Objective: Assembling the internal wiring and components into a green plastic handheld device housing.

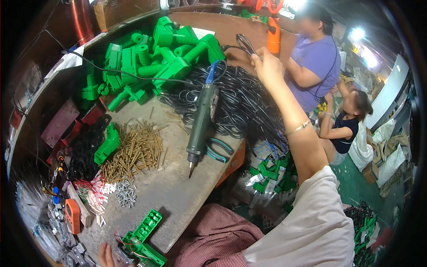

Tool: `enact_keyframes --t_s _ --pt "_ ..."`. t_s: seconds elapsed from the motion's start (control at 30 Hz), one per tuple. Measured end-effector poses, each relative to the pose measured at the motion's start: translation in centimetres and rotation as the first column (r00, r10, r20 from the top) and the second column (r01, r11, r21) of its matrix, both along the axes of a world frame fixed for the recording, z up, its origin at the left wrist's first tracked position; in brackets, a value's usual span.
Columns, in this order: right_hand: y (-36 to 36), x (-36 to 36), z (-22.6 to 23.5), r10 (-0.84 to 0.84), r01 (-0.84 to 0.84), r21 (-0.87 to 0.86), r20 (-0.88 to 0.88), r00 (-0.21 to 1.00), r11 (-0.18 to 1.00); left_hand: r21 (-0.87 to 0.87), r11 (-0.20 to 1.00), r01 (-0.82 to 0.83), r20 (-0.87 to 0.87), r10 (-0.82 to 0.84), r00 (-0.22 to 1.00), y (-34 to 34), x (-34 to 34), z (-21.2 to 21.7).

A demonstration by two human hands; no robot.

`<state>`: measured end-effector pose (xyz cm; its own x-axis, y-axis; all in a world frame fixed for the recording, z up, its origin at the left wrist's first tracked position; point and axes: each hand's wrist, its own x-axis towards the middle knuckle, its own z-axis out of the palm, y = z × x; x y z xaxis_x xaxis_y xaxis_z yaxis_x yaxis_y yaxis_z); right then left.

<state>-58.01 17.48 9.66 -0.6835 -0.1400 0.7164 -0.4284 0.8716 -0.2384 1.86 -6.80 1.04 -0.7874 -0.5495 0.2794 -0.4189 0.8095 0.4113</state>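
At about 7 o'clock, close to the body, the left hand (106,255) rests on a green plastic part (143,240) at the near edge of the counter (178,191); its long side runs from near-left to far-right, and I cannot tell how the fingers are bent. Farther off, a dark green power screwdriver (200,122) hangs over the counter, tip pointing down toward the body. Farthest, near 1 o'clock, the right hand (266,66) is closed on a black cable (243,43) above the pile of black cables (240,102).
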Motion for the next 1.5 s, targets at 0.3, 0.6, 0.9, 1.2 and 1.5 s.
enact_keyframes --t_s 0.3,0.6,0.9,1.2,1.5 --pt "-4.2 24.5 2.5 0.986 -0.404 -0.914 0.036 -0.160 -0.032 0.055 0.965 0.255 -0.355 -0.220 0.909 7.3 -8.3 5.3" --pt "-8.6 26.9 0.5 0.931 -0.086 -0.970 -0.191 -0.313 -0.228 0.897 0.308 0.317 -0.355 0.074 0.932 10.3 -5.6 0.3" --pt "-8.3 26.1 -8.1 0.890 -0.843 -0.288 0.188 0.415 0.454 -0.112 0.994 0.009 -0.016 -0.010 1.000 9.7 -8.9 0.7" --pt "-6.6 30.2 -7.1 0.870 -1.000 0.004 0.493 0.004 0.003 -0.263 0.964 0.035 -0.085 -0.060 0.995 8.8 -8.0 2.1" --pt "-8.1 33.7 -5.6 0.789 -0.876 -0.482 0.536 -0.299 -0.005 -0.199 0.966 0.168 -0.160 -0.201 0.966 6.8 -5.9 3.7"
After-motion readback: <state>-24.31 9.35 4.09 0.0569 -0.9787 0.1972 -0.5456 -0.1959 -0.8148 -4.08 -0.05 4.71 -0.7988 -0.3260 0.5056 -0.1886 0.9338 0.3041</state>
